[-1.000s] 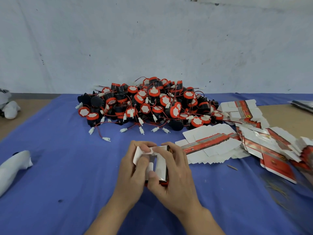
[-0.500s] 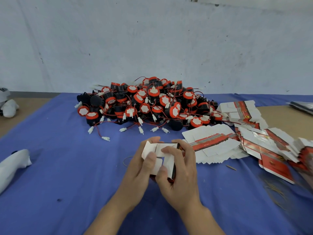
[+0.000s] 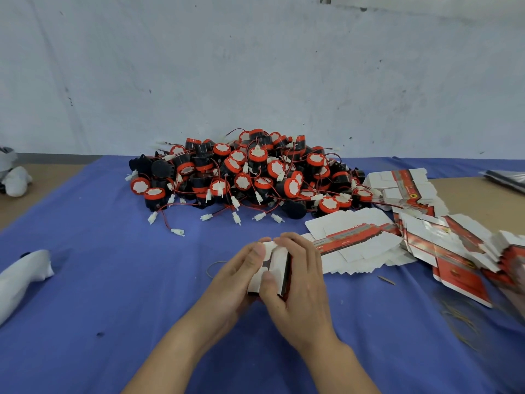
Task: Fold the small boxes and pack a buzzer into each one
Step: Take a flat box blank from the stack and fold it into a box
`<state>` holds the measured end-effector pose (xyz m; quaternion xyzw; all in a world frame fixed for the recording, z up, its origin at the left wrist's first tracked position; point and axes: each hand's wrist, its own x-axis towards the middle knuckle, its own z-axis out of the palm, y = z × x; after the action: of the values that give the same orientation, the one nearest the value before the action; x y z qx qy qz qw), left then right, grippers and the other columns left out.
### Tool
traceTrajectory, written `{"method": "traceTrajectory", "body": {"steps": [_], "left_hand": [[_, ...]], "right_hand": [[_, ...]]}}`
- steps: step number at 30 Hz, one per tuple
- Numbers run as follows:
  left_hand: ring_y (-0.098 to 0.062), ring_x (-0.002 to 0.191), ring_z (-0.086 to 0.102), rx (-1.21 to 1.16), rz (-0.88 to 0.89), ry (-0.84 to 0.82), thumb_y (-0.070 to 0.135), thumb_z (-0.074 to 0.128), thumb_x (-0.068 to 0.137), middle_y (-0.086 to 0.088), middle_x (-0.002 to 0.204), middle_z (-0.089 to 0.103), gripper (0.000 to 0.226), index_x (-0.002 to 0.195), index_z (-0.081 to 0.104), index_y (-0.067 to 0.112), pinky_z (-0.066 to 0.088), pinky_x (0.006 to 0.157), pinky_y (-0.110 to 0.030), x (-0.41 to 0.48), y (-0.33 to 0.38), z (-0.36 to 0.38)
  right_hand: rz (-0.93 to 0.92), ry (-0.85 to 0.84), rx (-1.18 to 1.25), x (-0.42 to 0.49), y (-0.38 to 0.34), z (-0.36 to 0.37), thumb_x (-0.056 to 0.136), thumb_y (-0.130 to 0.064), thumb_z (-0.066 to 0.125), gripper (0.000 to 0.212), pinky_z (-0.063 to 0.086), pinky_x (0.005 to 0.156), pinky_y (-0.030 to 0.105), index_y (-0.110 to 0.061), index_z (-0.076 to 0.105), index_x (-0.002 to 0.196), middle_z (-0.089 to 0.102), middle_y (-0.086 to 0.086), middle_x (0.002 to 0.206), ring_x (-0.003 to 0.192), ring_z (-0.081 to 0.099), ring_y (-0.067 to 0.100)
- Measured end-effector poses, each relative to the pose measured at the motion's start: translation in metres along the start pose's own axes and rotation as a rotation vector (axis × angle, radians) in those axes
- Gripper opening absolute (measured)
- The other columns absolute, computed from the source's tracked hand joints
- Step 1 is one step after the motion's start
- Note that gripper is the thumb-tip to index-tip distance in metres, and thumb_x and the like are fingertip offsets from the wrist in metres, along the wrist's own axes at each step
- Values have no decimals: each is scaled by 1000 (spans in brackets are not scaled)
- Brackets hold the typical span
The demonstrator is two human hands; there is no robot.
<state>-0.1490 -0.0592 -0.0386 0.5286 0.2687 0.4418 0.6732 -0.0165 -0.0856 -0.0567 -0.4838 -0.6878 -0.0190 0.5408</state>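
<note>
Small white cardboard box with a red-and-dark printed side [image 3: 274, 265]: held at centre front, in front of the buzzer heap, just over the blue cloth or touching it, can't tell which. White flaps face the camera, mostly folded down; a dark gap shows between them. Inside is hidden.

Left hand [image 3: 233, 282]: fingers curled round the box's left side, thumb tip on the upper flap. Right hand [image 3: 302, 291]: fingers wrapped over the top and right side, thumb pressing the lower flap. Both are grasping the box.

Thin tan rubber band [image 3: 213, 269] lies on the cloth just left of the left hand.

Flat unfolded white-and-red box blanks [image 3: 358, 237] are fanned out just right of the hands. More of them sit in a looser overlapping stack [image 3: 443, 245] further right, running to the frame edge.

Heap of black-and-red round buzzers with white paper faces, red wires and white plugs [image 3: 250, 172] sits behind the hands, mid-table.

Blue cloth [image 3: 113, 294] covers most of the tan tabletop [image 3: 466, 200]. A loose tangle near the right edge [image 3: 460, 319] is probably rubber bands, blurry. White fabric bundle [image 3: 20, 275] lies at the left edge, and another white lump [image 3: 17, 180] sits far left on bare table. Scuffed grey-white wall [image 3: 255, 66] behind.
</note>
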Motion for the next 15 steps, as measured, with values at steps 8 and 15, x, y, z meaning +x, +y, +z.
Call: {"method": "traceTrajectory", "body": {"steps": [8,15], "left_hand": [[-20,118,65,147,40,27,48,65,94,2,127,67,41,133,56,35,56,88,-27,2,-4,0],[-25,120,64,-39,-28,-23,28,64,96,-3,132,65,39,134,55,27,57,88,-32,0,-1,-3]], "right_hand": [[-7,-113,-47,1,-4,0,99,-63,39,59,42,107,40,-20,49,138,48,-6,142,133,41,12],[-94,-112,-109,-1,-7,2,96,-55,50,57,45,105,44,-19,49,139,47,-2,144,132,42,15]]}}
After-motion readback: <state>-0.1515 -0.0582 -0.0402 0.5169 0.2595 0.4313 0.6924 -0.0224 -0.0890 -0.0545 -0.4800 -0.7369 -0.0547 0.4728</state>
